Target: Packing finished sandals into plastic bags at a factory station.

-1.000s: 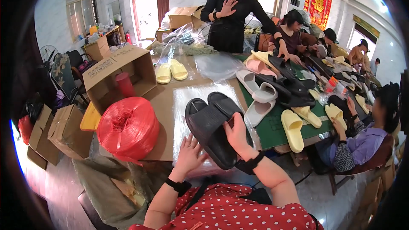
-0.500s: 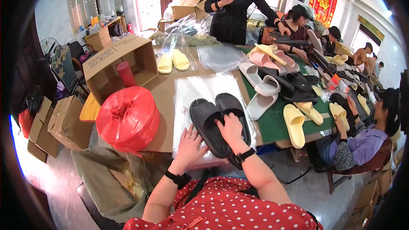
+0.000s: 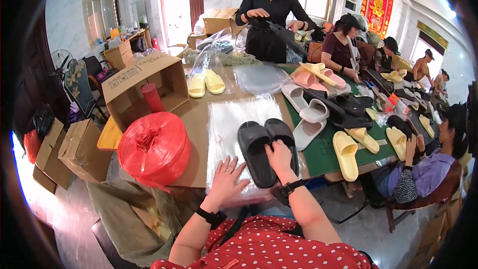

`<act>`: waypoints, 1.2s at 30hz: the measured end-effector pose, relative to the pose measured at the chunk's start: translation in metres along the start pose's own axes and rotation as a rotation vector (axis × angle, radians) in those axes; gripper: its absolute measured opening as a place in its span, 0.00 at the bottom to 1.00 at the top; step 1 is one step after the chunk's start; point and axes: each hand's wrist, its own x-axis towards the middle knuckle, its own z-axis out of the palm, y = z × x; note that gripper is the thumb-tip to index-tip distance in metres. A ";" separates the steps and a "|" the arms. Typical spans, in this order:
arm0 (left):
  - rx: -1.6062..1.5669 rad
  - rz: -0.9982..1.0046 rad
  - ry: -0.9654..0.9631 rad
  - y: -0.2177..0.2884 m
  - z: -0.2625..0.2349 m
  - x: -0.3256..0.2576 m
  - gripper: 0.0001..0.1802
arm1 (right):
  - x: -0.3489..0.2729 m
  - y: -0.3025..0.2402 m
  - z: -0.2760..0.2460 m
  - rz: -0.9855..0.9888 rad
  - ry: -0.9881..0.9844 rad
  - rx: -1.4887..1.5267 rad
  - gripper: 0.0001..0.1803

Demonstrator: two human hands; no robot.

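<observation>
A pair of black slide sandals (image 3: pixel 255 142) lies on a stack of clear plastic bags (image 3: pixel 223 132) in front of me, toes pointing away. My right hand (image 3: pixel 280 160) grips the pair where the two inner edges meet, its thumb and fingers around the rims. Some fingertips are hidden inside the right sandal. My left hand (image 3: pixel 225 183) rests on the bags with its fingers spread, just left of the sandals and holding nothing.
A big red roll of plastic twine (image 3: pixel 155 147) and an open cardboard box (image 3: pixel 144 82) stand left. Yellow slides (image 3: pixel 205 83) lie beyond. On the right, a green mat (image 3: pixel 323 162) bears white, black, pink and yellow slides. Co-workers sit along the right; a person in black (image 3: pixel 271 10) stands opposite.
My right hand and the black sandals have shifted right across the bags, leaving a gap to my left hand. The person opposite has lowered a raised hand and now handles something dark.
</observation>
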 end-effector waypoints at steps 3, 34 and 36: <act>-0.009 0.006 0.007 -0.002 -0.001 0.001 0.35 | 0.010 0.018 -0.001 0.007 0.049 -0.041 0.19; 0.020 -0.007 0.021 -0.004 0.006 -0.004 0.34 | -0.014 0.026 -0.025 -0.004 0.034 -0.128 0.17; 0.004 -0.013 0.009 -0.004 0.004 -0.002 0.35 | -0.011 0.019 -0.032 -0.020 0.041 -0.115 0.17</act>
